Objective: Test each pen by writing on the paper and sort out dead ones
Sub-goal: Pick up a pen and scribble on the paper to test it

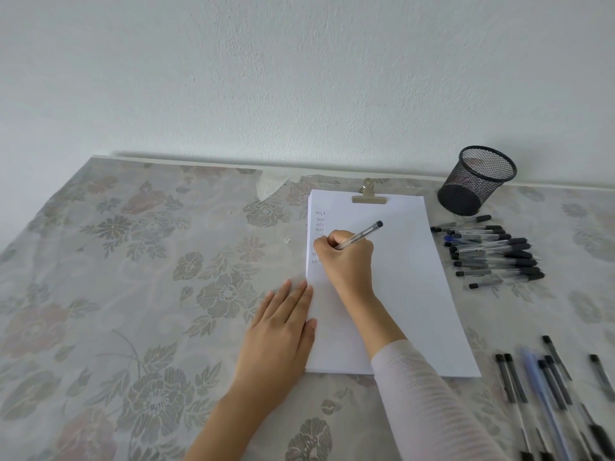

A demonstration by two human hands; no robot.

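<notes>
The right hand (349, 257) grips a pen (362, 233), top leaning far-right over the paper (399, 287); more pens (492, 254) lie right.

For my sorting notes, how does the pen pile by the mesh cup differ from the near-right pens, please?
The far pile lies crosswise, stacked; the near pens point away, spread. The near pens include a pale blue barrel; the far pile looks clear-barrelled. Both sit beside the paper.

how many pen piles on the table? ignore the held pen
2. Far pile right of the paper, below the mesh cup; near pile at bottom right, cropped by the frame, so more may be hidden.
</notes>
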